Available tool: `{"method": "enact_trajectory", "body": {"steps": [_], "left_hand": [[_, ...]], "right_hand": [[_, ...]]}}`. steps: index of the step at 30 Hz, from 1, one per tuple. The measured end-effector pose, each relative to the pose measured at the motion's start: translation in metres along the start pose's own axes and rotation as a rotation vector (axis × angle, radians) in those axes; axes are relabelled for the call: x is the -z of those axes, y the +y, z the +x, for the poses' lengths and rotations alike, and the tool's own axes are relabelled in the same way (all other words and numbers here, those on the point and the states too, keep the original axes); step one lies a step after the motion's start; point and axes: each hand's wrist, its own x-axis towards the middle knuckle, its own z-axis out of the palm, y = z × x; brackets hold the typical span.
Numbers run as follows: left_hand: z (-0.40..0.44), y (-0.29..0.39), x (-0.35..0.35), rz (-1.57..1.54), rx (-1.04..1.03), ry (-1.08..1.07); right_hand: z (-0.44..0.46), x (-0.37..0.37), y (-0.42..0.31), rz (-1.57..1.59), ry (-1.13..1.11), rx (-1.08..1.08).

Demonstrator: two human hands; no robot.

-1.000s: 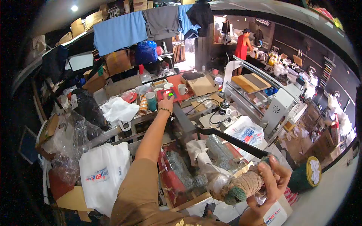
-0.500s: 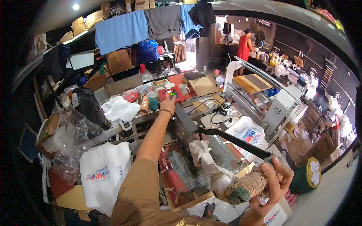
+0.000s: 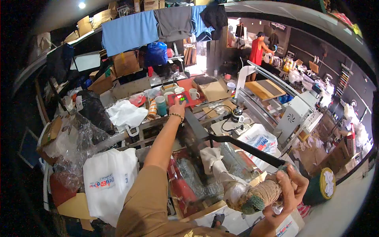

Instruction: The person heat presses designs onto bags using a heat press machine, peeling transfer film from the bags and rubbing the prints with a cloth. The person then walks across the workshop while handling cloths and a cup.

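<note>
My left hand [image 3: 177, 108] reaches forward to the red control box [image 3: 182, 98], its fingers on the box beside a lit digital display. At the lower right, my right hand [image 3: 287, 191] is wrapped round the end of the cloth-wrapped handle [image 3: 263, 194]. A black metal bar [image 3: 244, 148] runs from that handle to the press arm [image 3: 194, 125]. Below the arm lie plastic-covered red press parts [image 3: 182, 179]. A stack of printed white bags [image 3: 108, 183] rests left of my left arm, and another printed white bag [image 3: 258, 141] lies beyond the bar.
A white mug [image 3: 194, 93] and a teal tumbler [image 3: 160, 105] stand by the control box. A person in red [image 3: 257, 50] stands at the far counter. A white-framed machine [image 3: 292, 114] is at right, near a green bin [image 3: 321, 186]. Clear plastic [image 3: 75, 146] is piled at left.
Both hands keep their places on the box and handle. The view has shifted slightly, and the digits on the display have changed. The person in red has moved their arms.
</note>
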Motion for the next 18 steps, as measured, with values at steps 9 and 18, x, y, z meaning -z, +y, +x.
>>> {"method": "enact_trajectory", "body": {"steps": [9, 18], "left_hand": [[0.003, -0.001, -0.006, 0.011, -0.012, 0.030], [0.000, 0.001, 0.001, 0.011, -0.001, -0.016]], "right_hand": [[-0.001, -0.003, -0.001, -0.088, 0.021, 0.018], [0.000, -0.001, -0.001, -0.040, -0.007, 0.010]]}}
